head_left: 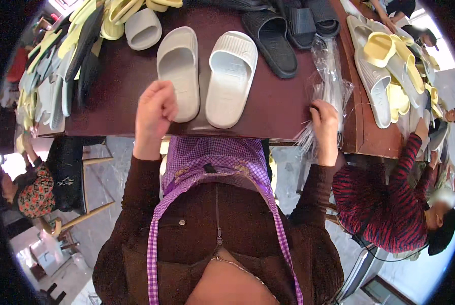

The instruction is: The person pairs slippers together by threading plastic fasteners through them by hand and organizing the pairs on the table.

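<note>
Yellow and grey slippers point(60, 66) are heaped at the table's point(121, 86) left. The left hand point(155, 113) is curled closed beside two pale slippers point(207, 76). The right hand point(325, 124) grips clear plastic bags point(331, 76); black slippers point(283, 30) lie behind.

Both forearms, in dark brown sleeves, reach forward to the near edge of the table point(268, 109). The left hand point(155, 109) is curled into a loose fist above that edge. The right hand point(325, 122) pinches with bent fingers at the same edge, further right.
</note>
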A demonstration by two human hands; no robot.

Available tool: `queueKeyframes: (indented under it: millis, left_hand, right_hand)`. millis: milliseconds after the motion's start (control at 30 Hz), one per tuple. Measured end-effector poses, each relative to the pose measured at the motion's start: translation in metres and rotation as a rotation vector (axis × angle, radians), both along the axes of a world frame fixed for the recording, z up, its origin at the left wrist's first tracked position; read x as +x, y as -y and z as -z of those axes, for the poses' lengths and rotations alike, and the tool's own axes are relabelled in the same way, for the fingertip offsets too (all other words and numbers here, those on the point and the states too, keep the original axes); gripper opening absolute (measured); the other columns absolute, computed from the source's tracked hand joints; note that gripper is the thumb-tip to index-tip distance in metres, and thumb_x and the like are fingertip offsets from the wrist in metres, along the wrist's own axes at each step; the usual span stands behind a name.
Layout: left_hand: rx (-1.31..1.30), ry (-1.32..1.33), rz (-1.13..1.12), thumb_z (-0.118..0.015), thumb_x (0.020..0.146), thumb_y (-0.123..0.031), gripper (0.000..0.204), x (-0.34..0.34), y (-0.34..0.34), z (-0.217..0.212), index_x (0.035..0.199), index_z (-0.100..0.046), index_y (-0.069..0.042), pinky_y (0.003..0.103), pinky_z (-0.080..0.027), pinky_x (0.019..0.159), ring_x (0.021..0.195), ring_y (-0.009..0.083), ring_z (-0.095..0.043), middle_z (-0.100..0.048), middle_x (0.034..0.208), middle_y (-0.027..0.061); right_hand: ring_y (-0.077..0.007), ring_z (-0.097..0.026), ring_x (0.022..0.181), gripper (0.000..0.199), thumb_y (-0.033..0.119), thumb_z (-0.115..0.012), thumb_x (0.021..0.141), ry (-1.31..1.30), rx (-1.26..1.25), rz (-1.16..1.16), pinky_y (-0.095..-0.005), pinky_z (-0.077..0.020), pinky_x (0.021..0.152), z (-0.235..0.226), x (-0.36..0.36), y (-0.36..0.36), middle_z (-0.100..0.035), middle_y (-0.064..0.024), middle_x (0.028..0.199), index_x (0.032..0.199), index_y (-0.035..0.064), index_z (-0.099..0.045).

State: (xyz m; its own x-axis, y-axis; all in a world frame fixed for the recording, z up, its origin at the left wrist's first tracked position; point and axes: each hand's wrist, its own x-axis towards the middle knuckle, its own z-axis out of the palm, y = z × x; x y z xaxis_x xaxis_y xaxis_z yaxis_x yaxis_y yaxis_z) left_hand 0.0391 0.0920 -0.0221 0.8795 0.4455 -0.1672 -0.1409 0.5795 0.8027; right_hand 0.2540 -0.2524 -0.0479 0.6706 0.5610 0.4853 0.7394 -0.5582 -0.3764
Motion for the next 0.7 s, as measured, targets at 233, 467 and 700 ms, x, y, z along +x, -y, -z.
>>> queueKeyframes:
  millis: [233, 467, 700]
  left_hand:
    - [0.177, -0.081, -0.175, -0.056, 0.086, -0.006, 0.002, -0.028, -0.004, -0.008, 0.086, -0.056, -0.004, 0.018, -0.028, 0.04, 0.045, 0.0041, -0.038, -0.045, 0.06, -0.0037]
    - [0.282, -0.179, -0.062, -0.057, 0.085, -0.007, 0.004, -0.029, 0.033, -0.021, 0.083, -0.057, -0.003, 0.019, -0.033, 0.045, 0.052, 0.0027, -0.043, -0.049, 0.063, -0.003]
    - [0.672, -0.172, 0.233, -0.057, 0.083, -0.007, 0.009, -0.04, 0.044, -0.025, 0.082, -0.056, 0.002, 0.022, -0.041, 0.061, 0.068, 0.0058, -0.05, -0.056, 0.07, -0.0001]
  right_hand:
    - [-0.029, -0.061, 0.09, 0.017, 0.001, -0.063, 0.077, 0.028, 0.063, 0.04, -0.0354, -0.0465, 0.082, -0.039, -0.037, -0.021, -0.065, -0.0145, 0.093, 0.094, -0.0004, -0.064]
    - [-0.0247, -0.061, 0.081, 0.023, -0.003, -0.063, 0.075, -0.025, 0.178, -0.492, -0.0341, -0.0474, 0.073, -0.067, -0.098, -0.115, -0.065, -0.0116, 0.087, 0.098, 0.0024, -0.065]
    - [-0.0242, -0.061, 0.077, 0.027, -0.004, -0.063, 0.074, -0.064, 0.074, -0.73, -0.0333, -0.0471, 0.071, -0.049, -0.106, -0.165, -0.065, -0.009, 0.085, 0.1, 0.0038, -0.064]
